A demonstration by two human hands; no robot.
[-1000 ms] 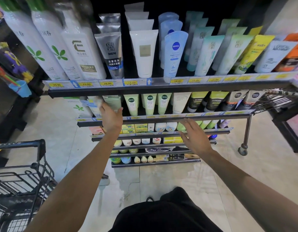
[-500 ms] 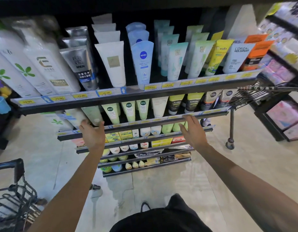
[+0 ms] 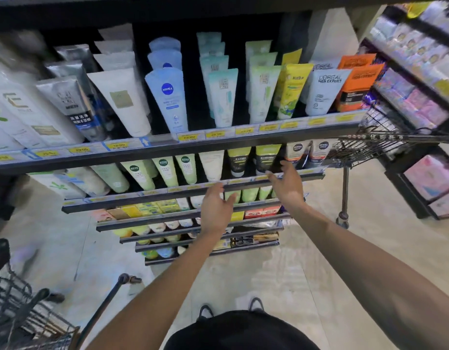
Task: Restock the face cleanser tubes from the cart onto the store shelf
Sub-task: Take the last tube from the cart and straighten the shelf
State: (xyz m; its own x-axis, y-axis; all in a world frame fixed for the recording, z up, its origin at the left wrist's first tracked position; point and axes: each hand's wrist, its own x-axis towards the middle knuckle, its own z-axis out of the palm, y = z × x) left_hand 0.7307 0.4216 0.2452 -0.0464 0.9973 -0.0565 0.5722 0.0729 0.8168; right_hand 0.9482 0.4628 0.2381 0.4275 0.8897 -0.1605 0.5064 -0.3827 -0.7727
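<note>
- We see left hand (image 3: 216, 209) and right hand (image 3: 289, 184) spread wide, empty, at the second shelf (image 3: 193, 192) front edge.
- Cleanser tubes (image 3: 165, 170) fill the shelf.
- Cart (image 3: 21, 314) contents unclear; remaining restock unknown.

Pale tiled floor (image 3: 281, 269), glossy. Right of it, a dark side rack (image 3: 420, 102) of pink packets; wire basket (image 3: 377, 145) beside that rack.

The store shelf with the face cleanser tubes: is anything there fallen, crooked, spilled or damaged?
Nothing stands out. The plastic cleanser tubes on the top black metal shelf stand cap-down in tidy rows, like the light blue tube. The second shelf is orderly too. Both the left hand and right hand are empty.
</note>
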